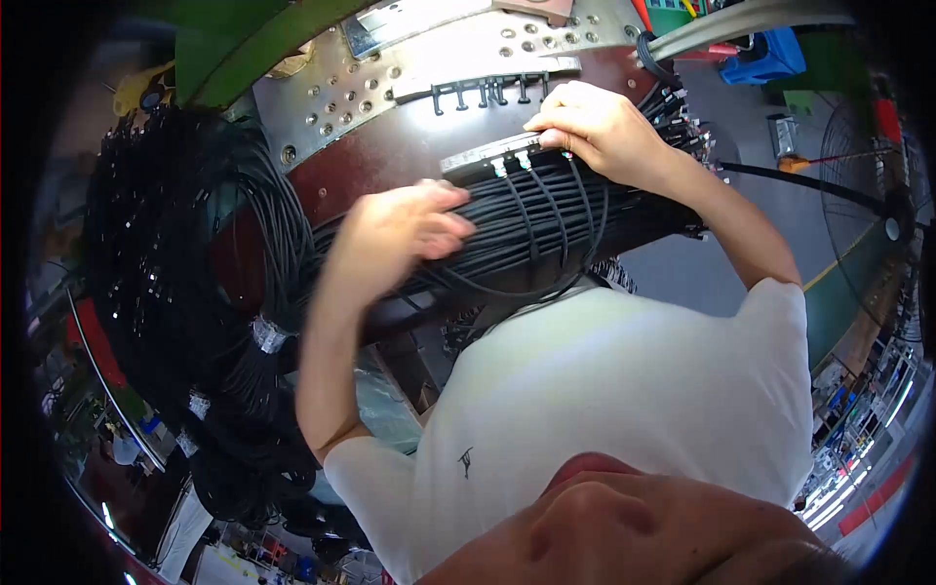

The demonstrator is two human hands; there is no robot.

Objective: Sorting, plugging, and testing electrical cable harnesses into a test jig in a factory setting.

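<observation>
A long bundle of black cables lies across the work surface in front of me. Beyond it sits a narrow grey metal strip, where a few cable ends with small white connectors are seated side by side. My right hand is closed in a pinch at the strip's right end, on a black cable whose tip the fingers mostly hide. Over the left part of the bundle, my left hand is slightly blurred, its fingers stretched and apart, with nothing visible between them.
Behind the strip stands a black toothed rack by a perforated metal plate. Thick hanks of black cable hang at the left. A blue plastic object and a fan are at the right.
</observation>
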